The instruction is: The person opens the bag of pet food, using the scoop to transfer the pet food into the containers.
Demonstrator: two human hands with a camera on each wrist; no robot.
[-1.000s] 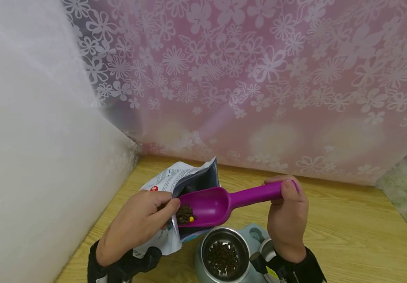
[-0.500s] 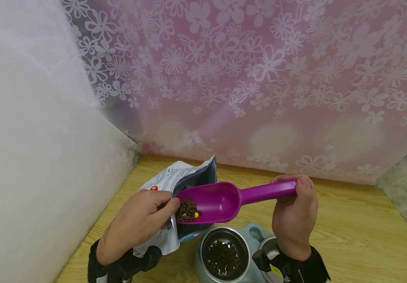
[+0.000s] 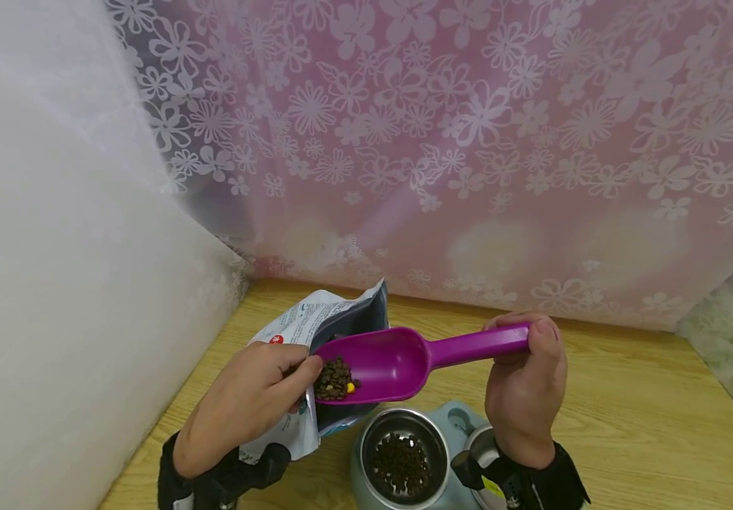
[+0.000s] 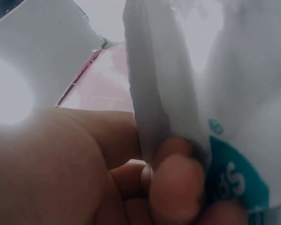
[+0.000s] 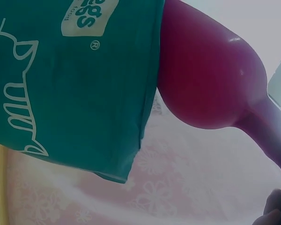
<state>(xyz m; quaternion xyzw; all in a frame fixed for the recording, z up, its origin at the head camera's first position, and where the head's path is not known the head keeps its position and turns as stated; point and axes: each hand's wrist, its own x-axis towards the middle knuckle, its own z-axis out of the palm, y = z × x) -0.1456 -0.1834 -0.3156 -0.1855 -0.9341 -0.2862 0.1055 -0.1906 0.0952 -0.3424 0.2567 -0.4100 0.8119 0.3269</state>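
My left hand (image 3: 254, 400) pinches the near edge of an open pet food bag (image 3: 302, 322), tilted with its mouth facing right. My right hand (image 3: 527, 389) grips the handle of a purple scoop (image 3: 398, 365), whose front end reaches into the bag's mouth. Brown kibble (image 3: 333, 380) with one yellow piece lies at the front of the scoop. In the left wrist view, thumb and fingers (image 4: 175, 190) press on the bag's white edge. The right wrist view shows the scoop's underside (image 5: 208, 70) beside the bag's teal face (image 5: 84, 93).
Below the scoop stands a pale blue feeder (image 3: 445, 425) with a steel bowl (image 3: 439, 460) holding brown kibble. A second bowl (image 3: 482, 448) is partly hidden by my right wrist. A pink flowered curtain (image 3: 417, 142) hangs behind the wooden table (image 3: 653, 411); white sheeting (image 3: 73, 248) borders the left.
The scoop has slid to the right, partly out of the bag, showing more kibble, then eased slightly back left. My left hand has stayed on the bag's edge.
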